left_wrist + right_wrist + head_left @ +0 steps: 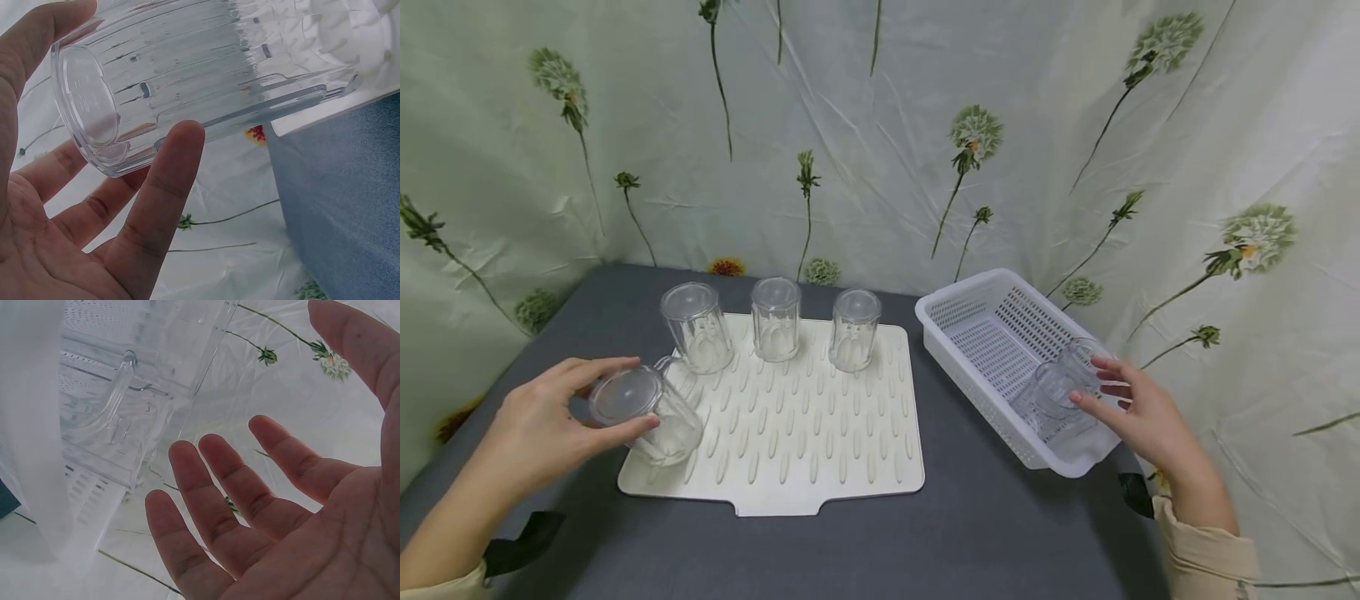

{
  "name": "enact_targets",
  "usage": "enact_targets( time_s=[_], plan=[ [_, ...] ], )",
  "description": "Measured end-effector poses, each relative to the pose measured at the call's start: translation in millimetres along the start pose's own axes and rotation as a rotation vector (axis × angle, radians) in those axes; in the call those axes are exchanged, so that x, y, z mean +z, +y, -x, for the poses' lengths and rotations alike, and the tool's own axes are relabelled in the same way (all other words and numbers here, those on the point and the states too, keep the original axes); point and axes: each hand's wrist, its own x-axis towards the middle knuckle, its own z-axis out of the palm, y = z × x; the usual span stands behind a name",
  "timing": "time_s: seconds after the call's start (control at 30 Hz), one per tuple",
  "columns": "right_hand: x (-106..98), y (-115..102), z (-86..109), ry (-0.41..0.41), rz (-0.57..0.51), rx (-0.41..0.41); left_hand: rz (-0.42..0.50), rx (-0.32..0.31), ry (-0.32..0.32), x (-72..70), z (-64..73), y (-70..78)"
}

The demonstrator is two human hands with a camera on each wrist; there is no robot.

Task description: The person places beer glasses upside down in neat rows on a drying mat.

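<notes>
My left hand (561, 408) grips a clear glass mug (673, 429) near its base, thumb on the near side and index finger on the far side. This mug is upside down and tilted over the left front part of a white ridged drying mat (778, 496). In the left wrist view its base (90, 94) lies between the thumb and fingers. Over the front end of a white basket (936, 321), my right hand (1150, 417) has its fingers spread beside clear glassware (1052, 392). A glass handle (115, 397) shows there in the right wrist view.
Three more upturned clear glasses stand along the mat's back edge: a left one (700, 329), a middle one (777, 321) and a right one (855, 331). The dark grey table (925, 542) meets a flower-printed curtain (880, 150) behind and on both sides.
</notes>
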Motion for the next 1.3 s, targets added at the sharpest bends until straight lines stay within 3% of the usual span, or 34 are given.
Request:
enact_targets(
  time_s=[0.43,1.3],
  plan=[
    [7,5,-2.8,-0.03,0.051,0.009,-0.057,-0.05,-0.039,1.5,1.7,9.0],
    [10,10,-12.4,-0.064,0.08,-0.014,-0.053,-0.048,0.001,8.0,0.9,9.1]
  ],
)
